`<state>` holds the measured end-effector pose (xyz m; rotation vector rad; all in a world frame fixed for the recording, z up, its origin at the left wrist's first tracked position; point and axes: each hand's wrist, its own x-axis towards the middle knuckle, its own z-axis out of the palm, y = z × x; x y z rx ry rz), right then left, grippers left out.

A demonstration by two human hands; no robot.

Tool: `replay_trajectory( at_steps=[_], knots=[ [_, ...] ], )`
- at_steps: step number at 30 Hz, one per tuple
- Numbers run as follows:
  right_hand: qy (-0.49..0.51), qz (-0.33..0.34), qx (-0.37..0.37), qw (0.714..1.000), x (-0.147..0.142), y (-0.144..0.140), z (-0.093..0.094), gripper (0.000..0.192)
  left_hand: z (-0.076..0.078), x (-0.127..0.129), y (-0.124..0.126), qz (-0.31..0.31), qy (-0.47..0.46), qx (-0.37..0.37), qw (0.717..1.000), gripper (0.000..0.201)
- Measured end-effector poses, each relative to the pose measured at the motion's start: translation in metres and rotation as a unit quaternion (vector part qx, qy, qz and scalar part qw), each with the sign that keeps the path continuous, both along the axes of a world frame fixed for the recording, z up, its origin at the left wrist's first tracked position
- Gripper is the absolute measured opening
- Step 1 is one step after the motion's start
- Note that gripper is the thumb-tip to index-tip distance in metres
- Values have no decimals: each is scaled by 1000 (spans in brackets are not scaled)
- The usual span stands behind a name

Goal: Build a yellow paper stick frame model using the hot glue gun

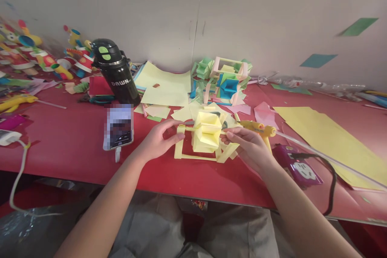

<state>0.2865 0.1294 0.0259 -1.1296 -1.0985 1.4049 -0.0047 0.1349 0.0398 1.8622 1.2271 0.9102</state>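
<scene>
A yellow folded-paper model [207, 134] is held low over the red table in front of me. It has a pleated paper wheel on a thin rod, set in a frame of paper strips. My left hand [161, 139] pinches the frame's upper left corner between thumb and fingers. On the other side, my right hand [249, 145] closes its fingertips on the rod's right end, beside the frame's right strip. Just behind my right hand lies a yellow glue gun [256, 127], its grip partly hidden by my fingers.
Several finished-looking paper models [228, 82] stand at the back among paper scraps. A black bottle [119, 76] and a phone [122, 129] are on the left. To the right sit a purple power strip [298, 167] with a black cable and yellow paper sheets [329, 141].
</scene>
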Motion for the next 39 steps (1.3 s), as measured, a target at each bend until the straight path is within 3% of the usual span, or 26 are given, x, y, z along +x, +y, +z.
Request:
replay_trajectory(
  at_steps=[25,39],
  knots=[
    [30,5,-17,999,0,-1,-2,21,-11,0,6,10,23,148,989,25],
    [35,17,13,999,1,-1,-3,19,-12,-1,5,0,16,161,987,38]
  ],
)
